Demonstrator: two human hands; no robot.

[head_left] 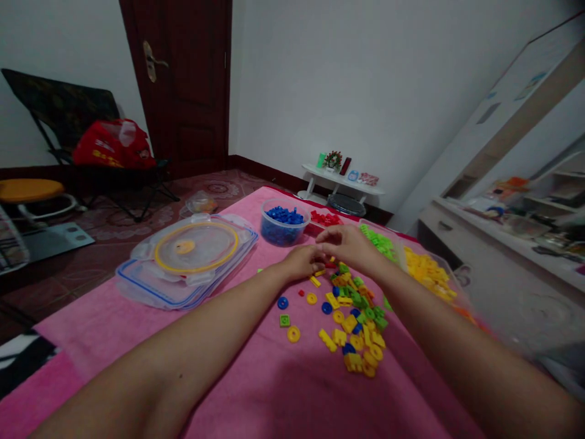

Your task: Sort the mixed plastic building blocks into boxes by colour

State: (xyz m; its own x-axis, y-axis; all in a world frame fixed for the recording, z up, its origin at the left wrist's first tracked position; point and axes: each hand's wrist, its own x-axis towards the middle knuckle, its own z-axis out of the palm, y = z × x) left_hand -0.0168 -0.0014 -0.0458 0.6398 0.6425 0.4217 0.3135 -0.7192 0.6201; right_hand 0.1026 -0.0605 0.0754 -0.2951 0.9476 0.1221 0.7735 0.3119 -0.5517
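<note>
My left hand (302, 262) rests low over the pink cloth at the upper left edge of a pile of loose toy bricks (350, 323), its fingers curled down. Close beside it, my right hand (348, 244) hangs a little higher, fingers bent and pointing toward the left one. What lies in either hand is too small or hidden to make out. A red brick (329, 264) shows just below the hands. The pile mixes yellow, green, orange and blue pieces. Nearer to me are a blue wheel (283, 303), a green square brick (284, 321) and a yellow wheel (293, 333).
Beyond my hands stands a round clear tub (269, 233) of blue bricks. Red bricks (325, 218), green bricks (379, 242) and yellow bricks (427, 273) sit in containers along the right. Stacked clear lids (214, 277) lie on the left of the pink cloth (242, 390).
</note>
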